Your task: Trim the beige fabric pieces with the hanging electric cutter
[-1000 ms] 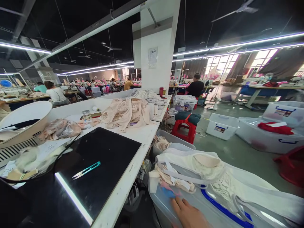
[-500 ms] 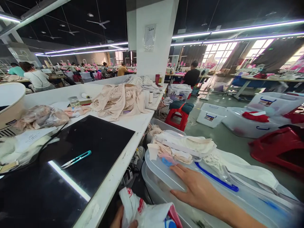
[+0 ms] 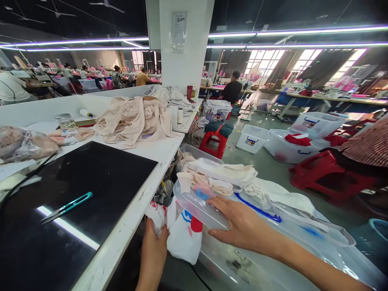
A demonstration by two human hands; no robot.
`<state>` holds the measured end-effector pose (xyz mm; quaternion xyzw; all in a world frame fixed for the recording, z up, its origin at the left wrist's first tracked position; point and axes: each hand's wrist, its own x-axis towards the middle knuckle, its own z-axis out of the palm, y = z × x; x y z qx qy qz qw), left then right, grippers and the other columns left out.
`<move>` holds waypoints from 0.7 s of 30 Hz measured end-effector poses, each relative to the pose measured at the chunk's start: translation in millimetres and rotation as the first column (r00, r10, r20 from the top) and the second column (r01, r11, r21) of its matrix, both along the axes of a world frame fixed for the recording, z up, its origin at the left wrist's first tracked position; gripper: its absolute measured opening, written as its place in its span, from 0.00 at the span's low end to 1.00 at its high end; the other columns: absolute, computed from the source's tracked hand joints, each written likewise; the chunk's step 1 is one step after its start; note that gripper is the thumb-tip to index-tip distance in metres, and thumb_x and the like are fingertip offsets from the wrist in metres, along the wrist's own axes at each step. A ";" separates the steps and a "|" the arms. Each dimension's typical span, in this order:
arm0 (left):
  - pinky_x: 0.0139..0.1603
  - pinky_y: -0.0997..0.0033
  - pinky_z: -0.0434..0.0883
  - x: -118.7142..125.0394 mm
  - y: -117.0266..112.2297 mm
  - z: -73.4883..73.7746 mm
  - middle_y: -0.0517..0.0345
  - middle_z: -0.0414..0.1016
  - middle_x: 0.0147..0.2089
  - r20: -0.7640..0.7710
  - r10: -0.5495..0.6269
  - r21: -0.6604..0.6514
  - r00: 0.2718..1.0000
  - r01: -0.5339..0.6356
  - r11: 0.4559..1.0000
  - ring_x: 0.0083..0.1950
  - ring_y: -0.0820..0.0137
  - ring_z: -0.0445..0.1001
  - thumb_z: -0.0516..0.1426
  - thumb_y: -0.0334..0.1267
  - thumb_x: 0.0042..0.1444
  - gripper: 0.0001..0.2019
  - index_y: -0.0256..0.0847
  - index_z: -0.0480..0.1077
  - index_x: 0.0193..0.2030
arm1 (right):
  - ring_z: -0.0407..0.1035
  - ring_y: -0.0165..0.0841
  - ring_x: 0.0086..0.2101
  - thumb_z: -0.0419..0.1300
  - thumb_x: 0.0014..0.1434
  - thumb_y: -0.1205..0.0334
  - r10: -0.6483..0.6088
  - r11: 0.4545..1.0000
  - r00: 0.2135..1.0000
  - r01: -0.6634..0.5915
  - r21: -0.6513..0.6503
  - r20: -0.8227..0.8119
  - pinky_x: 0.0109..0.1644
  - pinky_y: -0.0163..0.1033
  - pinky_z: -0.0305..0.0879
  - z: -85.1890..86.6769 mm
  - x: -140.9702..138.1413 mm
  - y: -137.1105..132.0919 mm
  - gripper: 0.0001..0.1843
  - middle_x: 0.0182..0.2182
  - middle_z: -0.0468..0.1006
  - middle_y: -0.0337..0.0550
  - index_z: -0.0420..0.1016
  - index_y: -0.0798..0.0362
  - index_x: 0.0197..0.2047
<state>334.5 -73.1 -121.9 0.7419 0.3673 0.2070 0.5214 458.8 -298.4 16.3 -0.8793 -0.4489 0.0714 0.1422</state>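
Note:
My left hand (image 3: 154,246) is closed on the gathered top of a white plastic bag (image 3: 184,242) with red and blue print. The bag hangs between the table edge and a clear plastic bin (image 3: 221,262). Stretched across the bin's translucent lid (image 3: 198,208), my right hand (image 3: 236,220) rests with fingers spread and thumb apart near the rim. Just beyond its fingertips lie beige fabric pieces (image 3: 212,182) and white fabric (image 3: 281,194) on the lid. A blue handle (image 3: 257,210) shows beside my right hand.
Teal thread snips (image 3: 69,206) lie on a black panel (image 3: 112,173) set on the white table. Beige garments (image 3: 136,121) are heaped behind it. Red stools (image 3: 214,143) and white bins (image 3: 251,139) stand on the floor. A person in red-patterned clothing (image 3: 370,141) is at right.
My left hand has moved forward with the plastic bag, toward the gap between table and bin. My right hand stays on the lid. The view has turned right, bringing a person in at right.

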 end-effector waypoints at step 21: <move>0.67 0.46 0.68 29.8 -120.7 2.4 0.39 0.81 0.57 -0.231 -0.756 0.157 0.612 0.791 0.592 0.61 0.47 0.76 0.49 0.30 0.66 0.21 0.36 0.80 0.57 | 0.78 0.54 0.52 0.69 0.54 0.63 -0.008 1.000 0.997 0.009 0.012 -0.078 0.53 0.52 0.76 2.9 1.2 -4.0 0.26 0.56 0.81 0.56 0.77 0.54 0.57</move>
